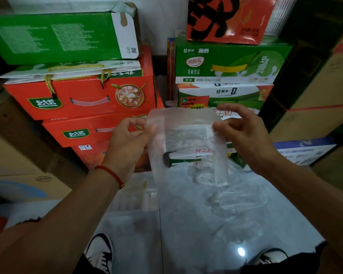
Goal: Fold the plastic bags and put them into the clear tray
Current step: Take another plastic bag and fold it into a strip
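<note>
So both hands are up in front of the stacked boxes, holding one thin plastic bag [188, 143] in the air between them. The left hand [127, 143] pinches the bag's upper left edge between thumb and fingertips, with the other fingers curled in, and there's a red string bracelet [112, 175] on that wrist. The right hand [244, 137] has the upper right edge caught under its thumb against a finger, while the rest of its fingers are spread and fairly loose above the bag. The bag hangs down flat-ish from the two grips, see-through enough that you can read the box print behind it, and its lower end dangles over the floor [139, 244]. Below it, on the grey glossy floor, there's a loose heap of more clear plastic bags [236, 198] toward the right side, pretty crumpled. Left of that heap sits the clear tray [135, 199], hard to make out, with what looks like a couple of pale rolled pieces in it, can't tell for sure. Behind everything: red gift boxes [81, 99] stacked on the left with a green box [57, 36] on top, and green and white milk cartons [226, 64] stacked on the right. Black and white sneakers [100, 252] show at the bottom edge.
</note>
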A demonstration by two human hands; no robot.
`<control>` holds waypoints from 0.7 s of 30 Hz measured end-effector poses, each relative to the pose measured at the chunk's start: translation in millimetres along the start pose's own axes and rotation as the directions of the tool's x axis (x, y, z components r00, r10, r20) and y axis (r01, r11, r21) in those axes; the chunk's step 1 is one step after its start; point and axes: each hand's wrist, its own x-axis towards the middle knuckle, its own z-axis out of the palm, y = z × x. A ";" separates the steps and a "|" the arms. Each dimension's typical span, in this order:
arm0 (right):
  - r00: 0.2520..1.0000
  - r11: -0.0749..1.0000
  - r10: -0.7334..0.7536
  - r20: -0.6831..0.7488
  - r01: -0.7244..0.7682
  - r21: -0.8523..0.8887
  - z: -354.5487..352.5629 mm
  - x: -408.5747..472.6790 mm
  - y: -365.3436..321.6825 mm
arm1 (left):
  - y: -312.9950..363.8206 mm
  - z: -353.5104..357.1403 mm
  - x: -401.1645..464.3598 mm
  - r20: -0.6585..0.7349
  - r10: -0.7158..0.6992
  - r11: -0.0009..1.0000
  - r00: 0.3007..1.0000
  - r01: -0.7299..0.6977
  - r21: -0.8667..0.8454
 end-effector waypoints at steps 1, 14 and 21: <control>1.000 0.999 -0.022 -0.007 0.022 -0.025 0.5 -0.1 -1.6 | 0.7 -0.8 -1.0 0.013 0.027 1.000 1.000 -0.027 0.008; 0.995 0.988 -0.069 0.072 0.078 -0.133 -12.4 3.7 -3.0 | 11.3 -4.7 -6.8 0.083 0.328 0.896 0.941 -0.338 0.287; 0.984 0.964 -0.112 0.140 0.141 -0.224 -14.1 6.8 -1.4 | 8.6 -4.5 -8.2 0.031 0.424 0.840 0.905 -0.406 0.361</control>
